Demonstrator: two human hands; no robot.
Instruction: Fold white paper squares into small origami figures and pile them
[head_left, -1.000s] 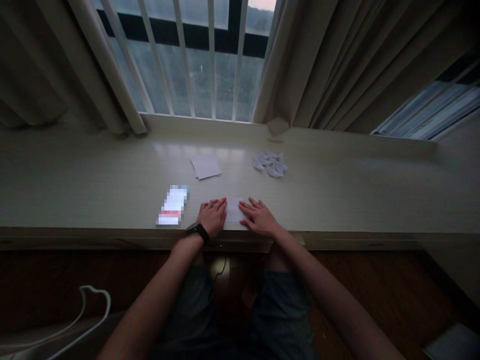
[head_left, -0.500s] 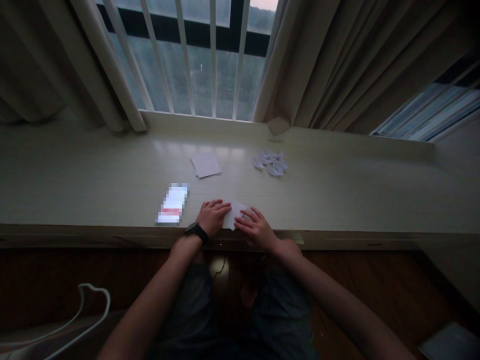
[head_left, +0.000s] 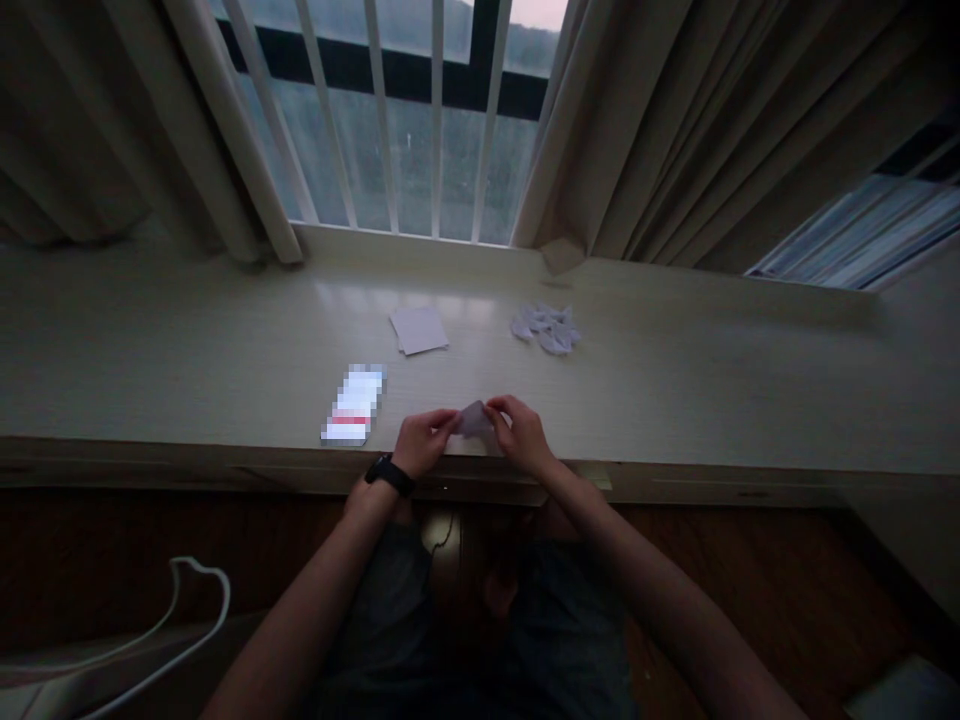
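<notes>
A small piece of white paper (head_left: 473,420) is held up between my two hands near the front edge of the pale ledge. My left hand (head_left: 424,441), with a dark watch on its wrist, pinches the paper's left side. On the right side, my right hand (head_left: 520,432) grips it between thumb and fingers. Beyond them lies a small stack of square papers (head_left: 420,330). Right of that stack is a cluster of folded or crumpled white paper pieces (head_left: 547,328).
A lit phone (head_left: 355,404), its screen pixelated, lies left of my hands on the ledge (head_left: 712,380). A light-coloured block (head_left: 562,255) stands at the back by the curtain. A barred window is behind. A white cable or tube (head_left: 225,600) curves at the lower left.
Both hands have gone from resting flat-fingered on the paper to pinching its sides. The paper is now lifted and tilted. The view has shifted slightly.
</notes>
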